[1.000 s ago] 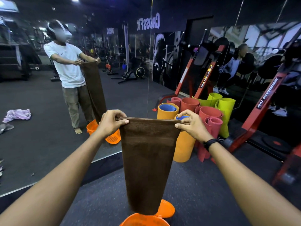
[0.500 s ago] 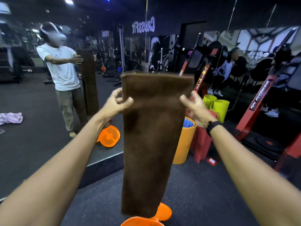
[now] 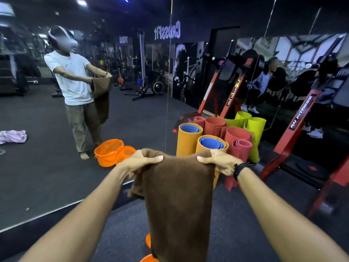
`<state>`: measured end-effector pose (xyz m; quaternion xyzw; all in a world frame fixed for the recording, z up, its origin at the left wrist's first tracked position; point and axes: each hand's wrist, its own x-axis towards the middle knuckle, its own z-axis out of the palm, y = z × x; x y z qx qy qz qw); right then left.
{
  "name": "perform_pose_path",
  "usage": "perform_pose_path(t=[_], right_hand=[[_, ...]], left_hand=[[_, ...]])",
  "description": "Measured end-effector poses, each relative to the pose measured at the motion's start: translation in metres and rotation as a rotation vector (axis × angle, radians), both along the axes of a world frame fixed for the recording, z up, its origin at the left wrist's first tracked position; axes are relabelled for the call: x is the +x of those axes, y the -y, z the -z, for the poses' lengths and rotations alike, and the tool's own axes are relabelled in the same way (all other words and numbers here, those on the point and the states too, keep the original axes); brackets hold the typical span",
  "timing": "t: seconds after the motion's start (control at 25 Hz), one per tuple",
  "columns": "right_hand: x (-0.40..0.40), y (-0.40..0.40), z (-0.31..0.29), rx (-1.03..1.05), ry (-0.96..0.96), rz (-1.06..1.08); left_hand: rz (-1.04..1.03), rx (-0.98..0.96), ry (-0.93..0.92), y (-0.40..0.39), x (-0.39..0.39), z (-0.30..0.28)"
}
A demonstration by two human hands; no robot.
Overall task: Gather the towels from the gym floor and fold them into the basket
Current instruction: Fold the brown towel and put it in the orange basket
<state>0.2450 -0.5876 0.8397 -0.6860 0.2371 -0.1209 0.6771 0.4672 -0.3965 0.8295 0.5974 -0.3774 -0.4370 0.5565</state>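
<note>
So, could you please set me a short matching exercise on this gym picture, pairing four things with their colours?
Things:
1. towel held up by the left hand and right hand
2. basket on the floor below it
3. crumpled cloth seen in the mirror
4. strap on the right wrist

Colours:
A. orange
B. black
C. brown
D. pale purple

Pairs: 1-C, 2-A, 3-D, 4-B

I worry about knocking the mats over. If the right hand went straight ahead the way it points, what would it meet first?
Probably the orange rolled mat just beyond the right hand, which holds the brown towel; depth is unclear.
</note>
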Motion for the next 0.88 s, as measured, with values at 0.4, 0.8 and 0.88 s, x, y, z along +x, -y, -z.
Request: perform_pose_path(t=[0.4, 0.8, 0.88], right_hand=[[-0.012, -0.005, -0.031, 0.096, 0.019, 0.155], [-0.001, -0.006, -0.019, -0.049, 0.086, 0.321], [-0.001, -0.006, -0.019, -0.034, 0.116, 0.358]], left_hand=[[-0.052, -0.112, -0.119, 0.0, -0.013, 0.0], [-0.351, -0.169, -0.142, 0.004, 0.006, -0.013], [-0.268, -0.113, 0.016, 0.002, 0.013, -0.014]])
